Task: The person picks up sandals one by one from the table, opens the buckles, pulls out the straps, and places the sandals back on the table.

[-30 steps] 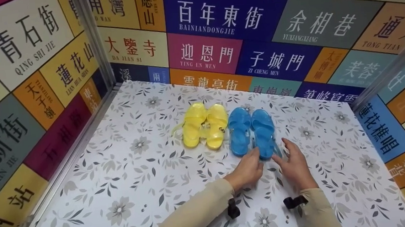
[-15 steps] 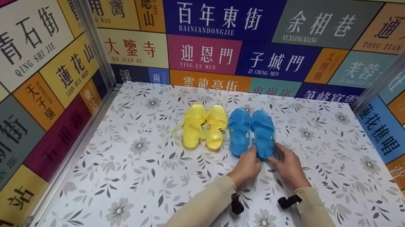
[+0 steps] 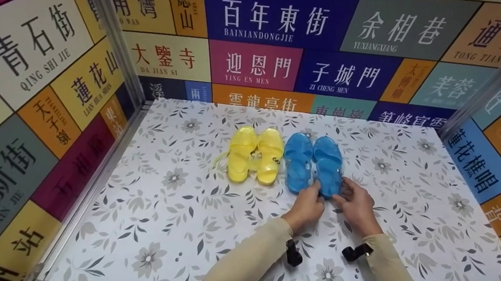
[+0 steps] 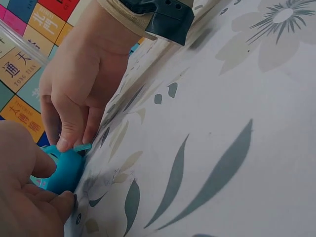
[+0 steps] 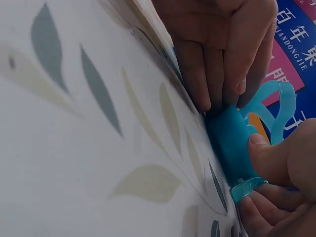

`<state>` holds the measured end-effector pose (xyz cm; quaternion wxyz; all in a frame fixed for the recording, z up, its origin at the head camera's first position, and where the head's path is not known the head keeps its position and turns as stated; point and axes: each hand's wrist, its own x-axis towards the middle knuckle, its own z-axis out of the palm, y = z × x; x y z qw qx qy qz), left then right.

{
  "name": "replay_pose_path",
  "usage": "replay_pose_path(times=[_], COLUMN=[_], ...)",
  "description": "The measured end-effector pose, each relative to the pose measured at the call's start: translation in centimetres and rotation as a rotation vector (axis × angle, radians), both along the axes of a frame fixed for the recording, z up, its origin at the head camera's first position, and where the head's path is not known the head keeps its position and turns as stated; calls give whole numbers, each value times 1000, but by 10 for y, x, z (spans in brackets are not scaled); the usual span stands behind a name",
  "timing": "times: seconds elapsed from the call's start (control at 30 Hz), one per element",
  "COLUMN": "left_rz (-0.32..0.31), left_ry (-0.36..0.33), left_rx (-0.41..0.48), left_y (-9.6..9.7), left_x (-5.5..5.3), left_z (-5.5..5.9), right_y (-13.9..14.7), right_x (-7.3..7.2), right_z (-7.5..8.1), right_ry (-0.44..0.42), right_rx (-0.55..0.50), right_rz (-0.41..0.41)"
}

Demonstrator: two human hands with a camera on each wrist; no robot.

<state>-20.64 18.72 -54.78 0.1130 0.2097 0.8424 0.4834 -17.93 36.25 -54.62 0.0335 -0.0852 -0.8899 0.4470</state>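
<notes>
Two blue sandals lie side by side in the head view, toes pointing at the back wall. My left hand grips the heel of the right-hand blue sandal at its inner side. On the outer side of that heel is my right hand. The right wrist view shows the right thumb against the blue heel, while the fingers below pinch a translucent strap end. Another loop of strap rises beyond the heel there. The heel hides part of the left fingertips.
A pair of yellow sandals lies just left of the blue ones, with a thin strap sticking out at its left. Under everything is a white flower-patterned tabletop. Sign-covered walls and metal posts border it at back and sides.
One second ago my right hand was spread beside the heel, and a loose strap stuck out there. It has since moved left onto the sandal and closed on it. The left hand has barely moved.
</notes>
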Motion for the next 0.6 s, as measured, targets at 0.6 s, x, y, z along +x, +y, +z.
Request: replay_pose_path(times=[0.6], left_rz=[-82], left_ry=[241], left_rx=[34], left_y=[-16], left_x=[19], left_z=[-2], right_y=[-2], right_x=[35], right_z=[3], right_ry=[58], right_rx=[-44], right_rz=[13])
